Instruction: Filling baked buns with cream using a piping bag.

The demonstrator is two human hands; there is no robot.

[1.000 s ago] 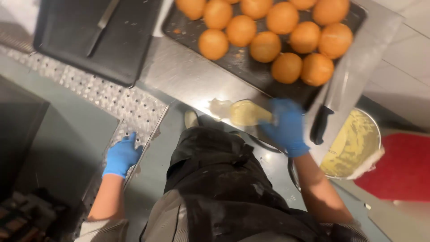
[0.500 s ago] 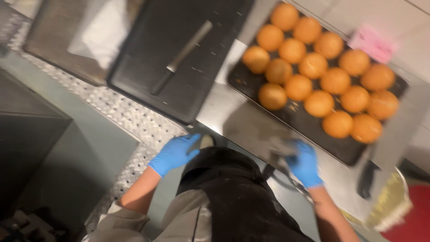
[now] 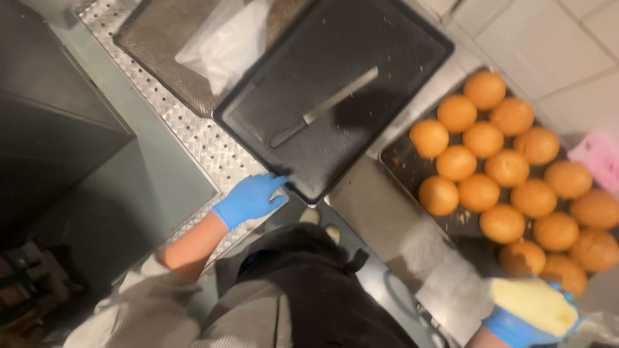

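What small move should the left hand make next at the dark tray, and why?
Probably close the fingers on the tray's near corner and steady it. The left hand, in a blue glove, lies open at the rim of the dark tray, which holds a long knife. The right hand already carries a pale half bun, so the empty tray looks like its landing place.

right hand (image 3: 525, 325) cut off by frame edge, grip perhaps blurred

White tiled wall (image 3: 567, 45) runs along the upper right. Steel surface (image 3: 380, 206) is dull and shadowed. Perforated metal strip (image 3: 193, 129) edges the surface. Dark floor (image 3: 77, 212) lies left. Lighting dim and warm.
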